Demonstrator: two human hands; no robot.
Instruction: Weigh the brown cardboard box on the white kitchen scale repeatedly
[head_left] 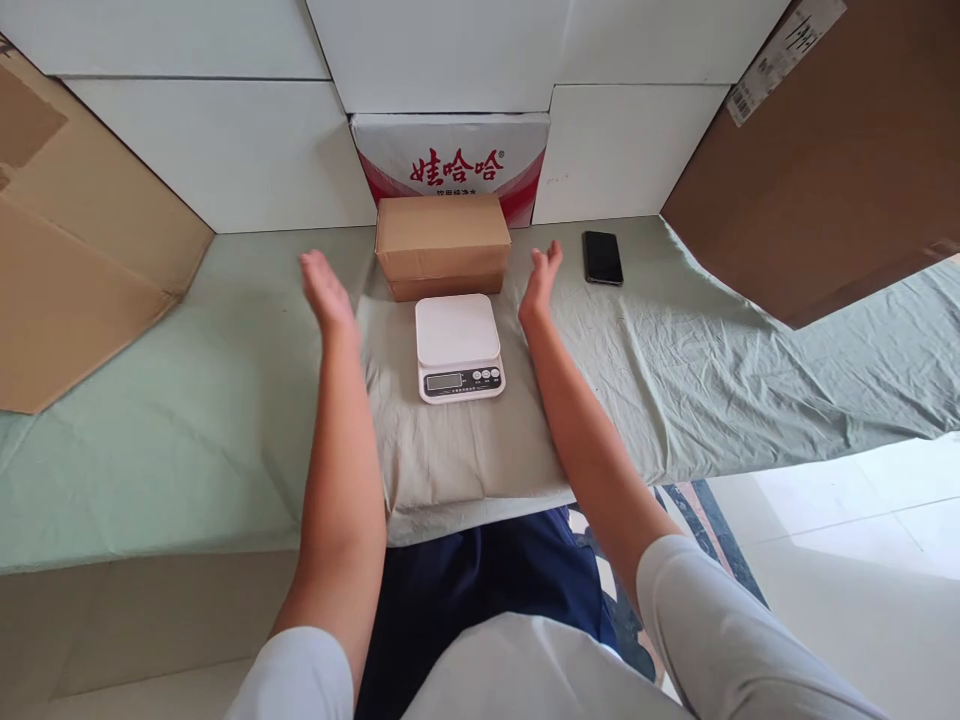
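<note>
Head view shows both bare arms stretched forward over a pale green cloth (187,420), with the left hand (324,290) and right hand (541,280) spread open, palms facing inward, holding nothing. Between them, apart from both, sits a plain brown rectangular cardboard box (442,240) against the back. Just in front of it rests a white digital kitchen scale (457,345). A black phone (602,257) lies right of the right hand.
</note>
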